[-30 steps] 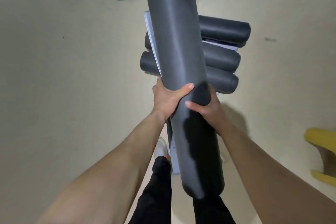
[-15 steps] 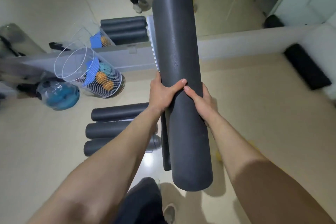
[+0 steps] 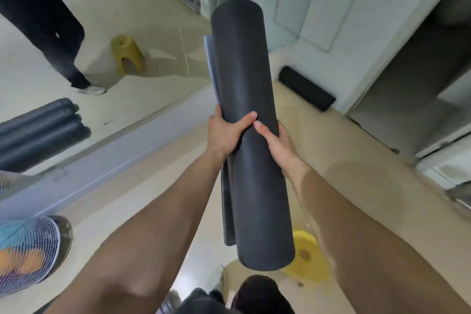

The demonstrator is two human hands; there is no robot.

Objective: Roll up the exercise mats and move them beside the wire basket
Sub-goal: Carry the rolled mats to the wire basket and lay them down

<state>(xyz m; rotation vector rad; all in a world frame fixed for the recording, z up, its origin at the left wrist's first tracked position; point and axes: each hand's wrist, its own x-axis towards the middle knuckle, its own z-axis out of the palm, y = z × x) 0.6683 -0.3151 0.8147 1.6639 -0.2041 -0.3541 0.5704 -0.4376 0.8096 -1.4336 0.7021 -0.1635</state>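
I hold a rolled dark grey exercise mat (image 3: 252,166) lengthwise in front of me, pointing away from me, above the floor. My left hand (image 3: 224,132) grips its left side with the thumb over the top. My right hand (image 3: 276,143) grips the right side, thumb nearly meeting the left thumb. A loose flap of the mat hangs along its left edge. The wire basket (image 3: 30,250) with coloured balls sits at the lower left edge. A stack of rolled mats (image 3: 38,132) shows in the wall mirror at left.
A floor mirror along the left wall reflects a yellow stool (image 3: 127,53) and a standing person's dark legs (image 3: 43,25). The real yellow stool (image 3: 308,255) is on the floor under the mat. A black roll (image 3: 305,88) lies by the white doors at right.
The view has swung right, away from the stacked mats and the basket, toward the mirror and white doors. Both hands keep the same grip on the rolled mat.
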